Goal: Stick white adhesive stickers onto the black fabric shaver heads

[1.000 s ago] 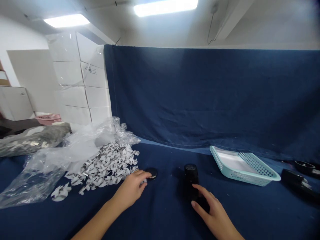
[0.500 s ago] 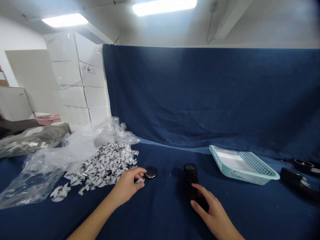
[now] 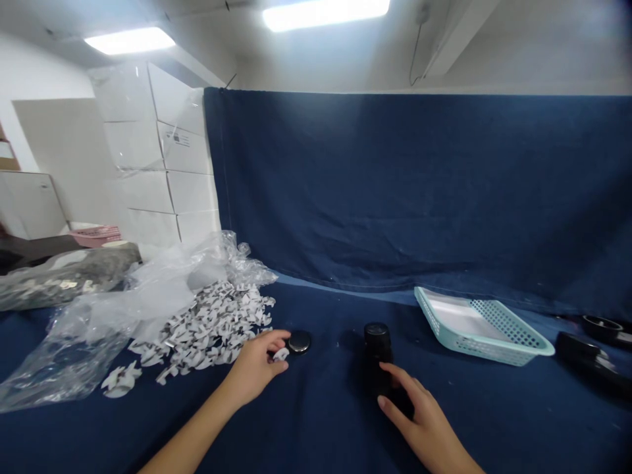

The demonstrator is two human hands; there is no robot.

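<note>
At seven o'clock from the middle of the view, over the blue-covered tabletop [image 3: 328,408], a small white piece [image 3: 281,354] is held in the left hand [image 3: 254,368]; it is pinched by that grip between thumb and curled fingers. A round black disc [image 3: 299,342] with a shiny rim is met or nearly met by the forefinger; which of the two cannot be told. At three o'clock from the disc, an upright black cylinder [image 3: 376,355] is touched on its near side by the right hand [image 3: 417,415]. Thumb and forefinger are held parted there, but whether the cylinder is clasped cannot be told, since its lower part is lost in shadow.

At ten o'clock from the left hand, a heap of white and grey pieces [image 3: 217,329] is spread, bordered by clear plastic wrapping [image 3: 64,362]. A small cluster of pieces [image 3: 121,380] is set apart at nine o'clock. A pale teal basket [image 3: 481,349], with a white sheet [image 3: 459,316] laid inside, is placed at three o'clock from the cylinder. At twelve o'clock, the tabletop is backed by a dark blue curtain [image 3: 419,191].
</note>
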